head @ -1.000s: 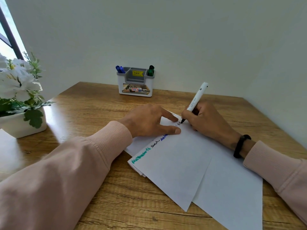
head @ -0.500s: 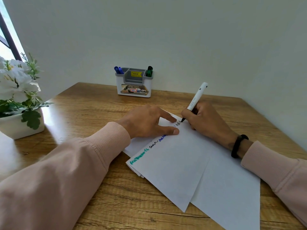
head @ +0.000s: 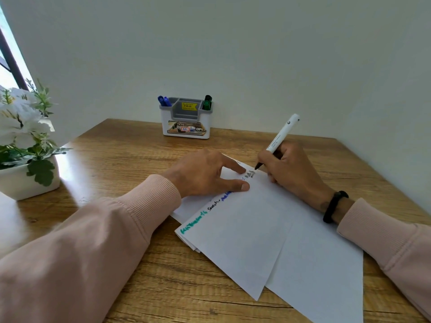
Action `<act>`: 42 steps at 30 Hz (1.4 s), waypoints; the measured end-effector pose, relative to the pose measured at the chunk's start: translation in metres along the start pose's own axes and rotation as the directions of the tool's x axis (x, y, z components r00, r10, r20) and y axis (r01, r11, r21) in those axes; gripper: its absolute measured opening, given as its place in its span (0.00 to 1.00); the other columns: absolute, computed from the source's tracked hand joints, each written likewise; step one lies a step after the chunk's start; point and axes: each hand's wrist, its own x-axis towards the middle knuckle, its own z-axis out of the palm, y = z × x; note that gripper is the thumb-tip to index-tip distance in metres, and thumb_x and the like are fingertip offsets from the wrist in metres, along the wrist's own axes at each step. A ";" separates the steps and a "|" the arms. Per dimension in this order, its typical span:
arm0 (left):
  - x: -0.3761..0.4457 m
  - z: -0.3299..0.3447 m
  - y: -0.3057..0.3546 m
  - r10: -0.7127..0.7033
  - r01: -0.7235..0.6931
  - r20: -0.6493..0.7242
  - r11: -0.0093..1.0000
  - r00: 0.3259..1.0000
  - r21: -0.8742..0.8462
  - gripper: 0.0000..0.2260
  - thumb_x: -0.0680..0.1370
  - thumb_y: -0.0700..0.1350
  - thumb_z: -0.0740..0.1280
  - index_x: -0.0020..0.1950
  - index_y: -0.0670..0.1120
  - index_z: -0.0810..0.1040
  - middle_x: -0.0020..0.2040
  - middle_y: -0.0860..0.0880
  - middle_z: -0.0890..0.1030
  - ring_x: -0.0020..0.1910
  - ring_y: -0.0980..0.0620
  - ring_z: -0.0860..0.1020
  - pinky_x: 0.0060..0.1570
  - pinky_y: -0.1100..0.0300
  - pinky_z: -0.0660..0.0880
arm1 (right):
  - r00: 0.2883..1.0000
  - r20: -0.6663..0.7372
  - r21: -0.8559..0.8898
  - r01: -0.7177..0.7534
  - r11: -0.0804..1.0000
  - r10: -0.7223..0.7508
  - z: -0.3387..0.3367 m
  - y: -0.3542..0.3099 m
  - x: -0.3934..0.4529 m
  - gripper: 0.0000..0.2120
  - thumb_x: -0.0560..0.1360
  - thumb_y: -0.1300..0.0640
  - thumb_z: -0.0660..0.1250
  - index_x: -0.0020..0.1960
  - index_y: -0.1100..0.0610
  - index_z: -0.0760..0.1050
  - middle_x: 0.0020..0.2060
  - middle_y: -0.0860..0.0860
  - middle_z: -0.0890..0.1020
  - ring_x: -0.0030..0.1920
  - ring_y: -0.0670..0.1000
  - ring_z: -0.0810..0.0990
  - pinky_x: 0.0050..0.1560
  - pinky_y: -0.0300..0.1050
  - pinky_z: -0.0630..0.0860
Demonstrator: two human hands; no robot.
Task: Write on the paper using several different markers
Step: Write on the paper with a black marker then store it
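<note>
Overlapping white sheets of paper [head: 251,229] lie askew on the wooden desk [head: 116,159]. Along the top sheet's edge run words in teal, black, blue and grey ink. My left hand [head: 205,173] presses flat on the paper's upper left part, fingers spread, holding nothing. My right hand [head: 291,169] grips a white marker [head: 279,136] with a black tip that sits at the paper's far corner, just past the grey writing. A white and grey marker holder [head: 186,127] stands at the back against the wall, with blue markers [head: 164,101] on its left and green markers [head: 207,102] on its right.
A white pot of white flowers and green leaves [head: 25,145] stands at the desk's left side by a window. Walls close the desk at the back and right. A black band circles my right wrist [head: 334,206].
The marker tip has crept a little further along the paper's edge and more grey writing shows behind it. My left hand has stayed pressed on the paper.
</note>
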 end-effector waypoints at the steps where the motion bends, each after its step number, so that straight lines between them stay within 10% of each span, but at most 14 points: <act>1: 0.000 0.000 0.000 0.001 -0.001 -0.002 1.000 1.000 0.000 0.27 0.74 0.71 0.63 0.71 0.66 0.74 0.37 0.61 0.70 0.36 0.58 0.70 0.32 0.62 0.62 | 1.000 0.020 -0.031 0.000 1.000 0.000 0.001 0.000 0.000 0.15 0.78 0.55 0.70 0.39 0.66 0.77 0.28 0.52 0.74 0.23 0.45 0.68 0.24 0.34 0.66; 4: 0.000 -0.001 0.001 0.015 -0.015 -0.009 1.000 1.000 0.013 0.27 0.74 0.71 0.62 0.71 0.65 0.74 0.37 0.62 0.69 0.36 0.59 0.70 0.33 0.61 0.63 | 0.997 0.075 -0.089 0.004 0.996 0.003 0.003 0.000 -0.001 0.15 0.78 0.54 0.70 0.38 0.64 0.76 0.28 0.50 0.74 0.25 0.44 0.68 0.25 0.34 0.65; 9: -0.001 0.001 -0.007 -0.013 -0.009 -0.070 0.950 0.997 -0.314 0.16 0.83 0.61 0.59 0.68 0.60 0.75 0.43 0.59 0.75 0.42 0.60 0.73 0.41 0.62 0.69 | 0.983 -0.161 0.431 -0.005 0.902 0.082 -0.009 0.000 0.003 0.04 0.79 0.61 0.70 0.45 0.59 0.79 0.29 0.53 0.75 0.25 0.50 0.70 0.24 0.40 0.68; 14: 0.003 -0.012 -0.012 -0.282 0.045 -0.024 0.235 0.959 -0.971 0.15 0.76 0.34 0.56 0.55 0.46 0.77 0.36 0.47 0.74 0.32 0.53 0.67 0.34 0.58 0.62 | 0.928 -0.300 0.283 0.306 0.909 -0.219 -0.013 -0.008 -0.006 0.02 0.80 0.59 0.72 0.52 0.53 0.82 0.40 0.47 0.84 0.35 0.48 0.79 0.37 0.44 0.75; 18: 0.000 -0.018 -0.012 -0.265 0.036 0.070 -0.128 0.962 -0.991 0.19 0.77 0.26 0.56 0.61 0.41 0.79 0.46 0.41 0.80 0.43 0.48 0.78 0.43 0.58 0.76 | 0.891 -0.193 0.239 0.449 0.861 -0.411 -0.010 -0.021 -0.021 0.12 0.82 0.53 0.66 0.62 0.54 0.84 0.49 0.46 0.86 0.48 0.48 0.84 0.47 0.48 0.78; 22: 0.000 -0.016 -0.012 -0.291 0.007 0.115 -0.348 0.950 -0.937 0.16 0.81 0.29 0.60 0.65 0.40 0.79 0.59 0.36 0.84 0.60 0.41 0.83 0.65 0.48 0.77 | 0.711 -0.070 -0.068 0.697 0.714 -0.700 -0.004 -0.027 -0.032 0.13 0.81 0.59 0.66 0.63 0.60 0.82 0.51 0.47 0.87 0.46 0.46 0.85 0.48 0.42 0.78; 31: -0.001 -0.015 -0.002 -0.280 -0.070 0.053 -0.413 0.959 -0.908 0.16 0.82 0.31 0.61 0.68 0.41 0.76 0.60 0.37 0.84 0.60 0.40 0.83 0.63 0.49 0.77 | 0.587 0.095 -0.215 0.801 0.559 -0.804 0.006 -0.030 -0.038 0.11 0.75 0.59 0.72 0.56 0.60 0.81 0.44 0.48 0.84 0.37 0.49 0.78 0.38 0.45 0.76; 42: 0.000 -0.009 -0.001 -0.309 -0.147 -0.052 -0.292 0.950 -0.945 0.17 0.80 0.35 0.67 0.69 0.39 0.75 0.58 0.39 0.85 0.58 0.46 0.84 0.59 0.53 0.81 | 0.700 0.052 -0.274 0.696 0.664 -0.712 0.013 -0.024 -0.035 0.11 0.79 0.52 0.68 0.61 0.52 0.79 0.50 0.44 0.85 0.39 0.47 0.80 0.39 0.45 0.79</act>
